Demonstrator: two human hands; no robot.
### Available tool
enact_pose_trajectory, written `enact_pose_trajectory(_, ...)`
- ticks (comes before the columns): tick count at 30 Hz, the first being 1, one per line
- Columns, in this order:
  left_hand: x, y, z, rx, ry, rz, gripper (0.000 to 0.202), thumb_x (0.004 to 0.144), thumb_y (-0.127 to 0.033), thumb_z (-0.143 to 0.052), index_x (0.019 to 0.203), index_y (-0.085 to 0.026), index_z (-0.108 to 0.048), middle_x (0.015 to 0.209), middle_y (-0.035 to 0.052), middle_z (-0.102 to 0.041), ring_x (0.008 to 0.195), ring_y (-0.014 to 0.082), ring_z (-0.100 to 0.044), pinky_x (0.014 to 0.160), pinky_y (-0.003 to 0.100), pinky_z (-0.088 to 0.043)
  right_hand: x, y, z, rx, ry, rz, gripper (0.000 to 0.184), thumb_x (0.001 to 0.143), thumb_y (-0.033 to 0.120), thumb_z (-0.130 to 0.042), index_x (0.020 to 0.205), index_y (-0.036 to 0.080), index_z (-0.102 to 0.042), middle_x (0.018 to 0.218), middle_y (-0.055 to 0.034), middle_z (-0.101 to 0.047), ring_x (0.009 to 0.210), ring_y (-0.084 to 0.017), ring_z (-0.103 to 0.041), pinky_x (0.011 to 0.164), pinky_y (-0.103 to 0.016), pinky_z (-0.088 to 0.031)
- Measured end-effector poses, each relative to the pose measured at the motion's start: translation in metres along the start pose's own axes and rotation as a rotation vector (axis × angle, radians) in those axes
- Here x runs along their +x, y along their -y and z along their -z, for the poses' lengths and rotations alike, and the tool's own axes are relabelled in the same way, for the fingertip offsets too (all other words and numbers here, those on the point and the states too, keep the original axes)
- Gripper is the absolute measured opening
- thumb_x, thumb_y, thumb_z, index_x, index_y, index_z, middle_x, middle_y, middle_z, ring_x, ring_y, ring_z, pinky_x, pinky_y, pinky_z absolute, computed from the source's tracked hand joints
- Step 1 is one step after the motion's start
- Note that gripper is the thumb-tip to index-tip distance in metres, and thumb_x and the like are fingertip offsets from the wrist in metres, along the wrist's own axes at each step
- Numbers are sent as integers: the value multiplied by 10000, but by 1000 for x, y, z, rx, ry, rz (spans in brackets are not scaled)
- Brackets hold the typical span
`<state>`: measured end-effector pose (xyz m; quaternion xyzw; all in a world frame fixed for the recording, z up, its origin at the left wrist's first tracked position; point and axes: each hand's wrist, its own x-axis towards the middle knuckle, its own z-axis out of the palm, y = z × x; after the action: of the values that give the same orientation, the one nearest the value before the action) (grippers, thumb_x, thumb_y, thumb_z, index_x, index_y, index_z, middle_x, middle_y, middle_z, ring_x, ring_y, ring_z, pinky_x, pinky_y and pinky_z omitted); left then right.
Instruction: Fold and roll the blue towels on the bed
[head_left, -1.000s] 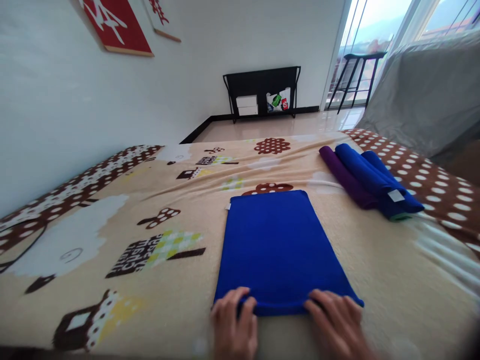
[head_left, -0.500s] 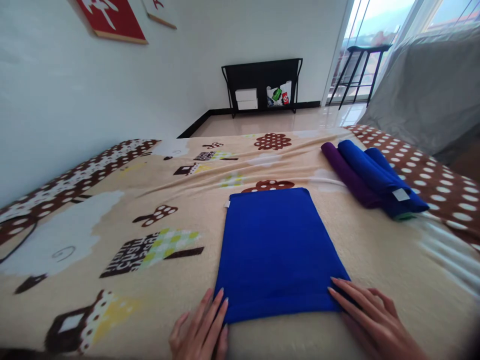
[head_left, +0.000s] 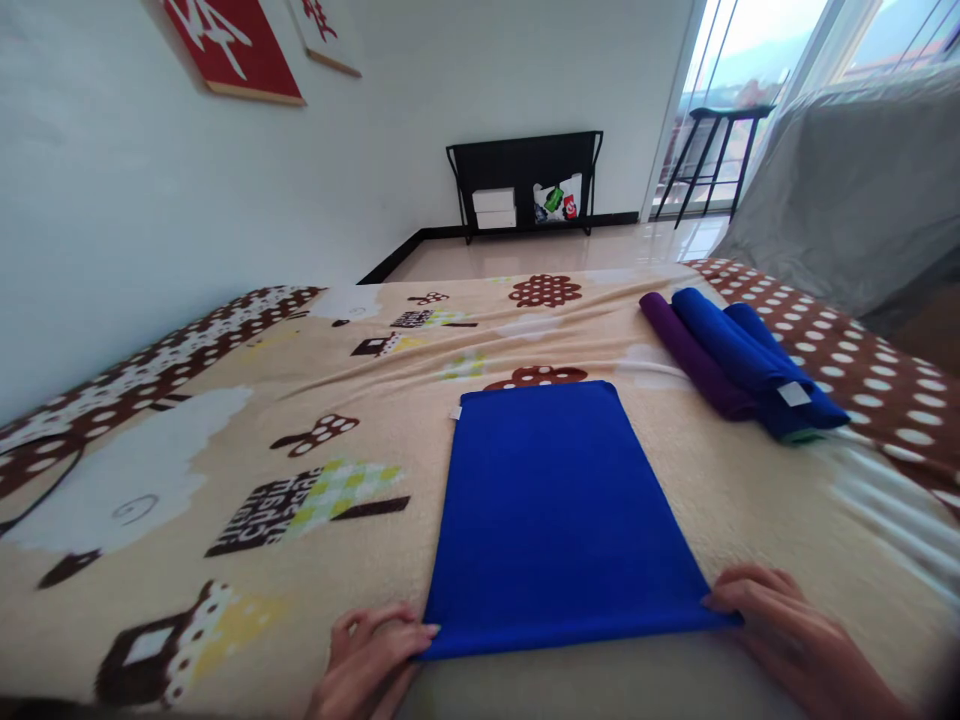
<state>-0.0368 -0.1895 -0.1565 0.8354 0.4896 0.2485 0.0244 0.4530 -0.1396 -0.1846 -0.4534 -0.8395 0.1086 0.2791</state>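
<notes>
Fingers (head_left: pixel 411 632) at near corners of blue towel (head_left: pixel 555 510) (open blanket (head_left: pixel 757 500) around)

Taking the blue cloth (head_left: pixel 551 510) as the dial's centre: the bed (head_left: pixel 247 470) lies flat and open from 9 round to 12 o'clock, room for a hand to sweep. At 2 o'clock three rolled towels (head_left: pixel 739 360) stand in the way, well apart, with an open strip of blanket between.

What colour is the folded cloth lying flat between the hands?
Plain royal blue cloth, no pattern, clearest in the head view.
</notes>
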Motion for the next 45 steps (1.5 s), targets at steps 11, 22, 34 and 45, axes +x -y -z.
enact_pose_trajectory(11,32,-33,-50,482,-293,379,131,814,-204,-538,891,-234,-640,901,65,-675,856,251,-591,803,406,-355,7,18,-38,-449,-372,-48,208,901,308,-599,1062,179,-630,998,-115,-620,898,-245,-592,820,-420,-450)
enact_pose_trajectory(22,40,-56,-48,532,-241,337,285,828,-483,-592,933,-224,-647,937,93,-678,915,297,-572,800,445,-324,25,49,-29,-421,-262,-59,253,866,437,-630,955,201,-648,977,-95,-661,894,-243,-582,820,-408,-394)
enact_pose_trajectory(34,47,-71,-65,315,-222,-106,433,827,48,-459,1125,-196,-659,1030,78,-698,996,187,-646,918,350,-445,33,73,-61,-542,-354,-25,129,883,249,-611,993,275,-673,1004,-70,-669,868,-220,-584,790,-378,-351)
enact_pose_trajectory(45,40,-81,-91,345,-213,-77,503,845,-97,-428,1333,-137,-542,1334,113,-627,1318,256,-513,1111,433,-388,69,125,-78,-388,-196,315,424,906,265,-507,1311,167,-590,1370,-60,-574,1249,-205,-521,981,-334,-351)
